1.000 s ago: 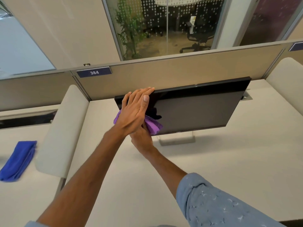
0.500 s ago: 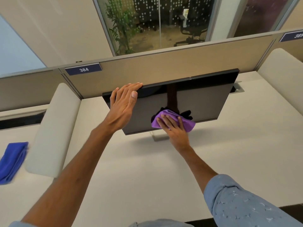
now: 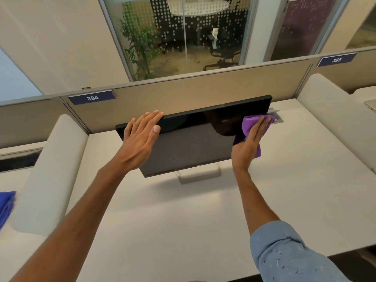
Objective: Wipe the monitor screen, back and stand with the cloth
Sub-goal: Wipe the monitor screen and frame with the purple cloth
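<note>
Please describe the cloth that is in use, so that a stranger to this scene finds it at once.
On the pale desk, before the beige partition, stands a flat black monitor. At its right edge the right hand presses a crumpled purple cloth against the screen. The other cloth, blue, lies untouched at the far left.

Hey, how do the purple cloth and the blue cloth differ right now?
The purple cloth is pressed to the monitor's right edge under the right hand; the blue cloth lies untouched on the desk beyond the left divider. The purple cloth is bunched; the blue cloth is cut off by the frame's left edge. Both look like soft cleaning cloths.
</note>
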